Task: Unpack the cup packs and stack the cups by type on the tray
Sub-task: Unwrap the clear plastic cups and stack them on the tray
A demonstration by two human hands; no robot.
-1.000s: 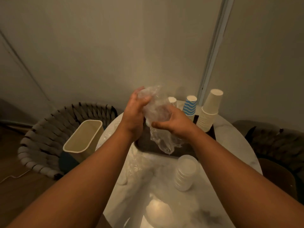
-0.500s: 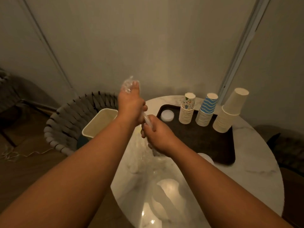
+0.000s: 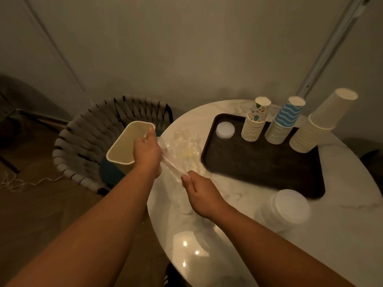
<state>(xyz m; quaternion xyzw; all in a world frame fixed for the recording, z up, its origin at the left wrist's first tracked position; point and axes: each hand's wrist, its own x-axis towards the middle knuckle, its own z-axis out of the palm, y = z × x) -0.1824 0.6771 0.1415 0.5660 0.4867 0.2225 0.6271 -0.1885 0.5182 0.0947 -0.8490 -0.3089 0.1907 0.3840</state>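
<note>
Clear plastic wrapper [image 3: 174, 162] pinched taut between left hand [image 3: 146, 151] and right hand [image 3: 199, 190]; probably next: drop into bin [image 3: 124, 146], unpack lids [image 3: 288, 206].

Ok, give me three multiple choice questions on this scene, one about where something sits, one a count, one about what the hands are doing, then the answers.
1. Where does the blue wave-striped cup stack stand?
A. on the dark tray
B. in the cream bin
C. on the chair

2. How many tall cup stacks stand on the tray?
A. one
B. three
C. five

3. What are the two hands doing?
A. resting flat on the table
B. lifting the tray
C. holding the clear plastic wrapper between them

Answers:
1 A, its base sits on the tray's far part.
2 B, patterned, blue-striped and plain.
3 C, the left hand and right hand each grip an end.
</note>
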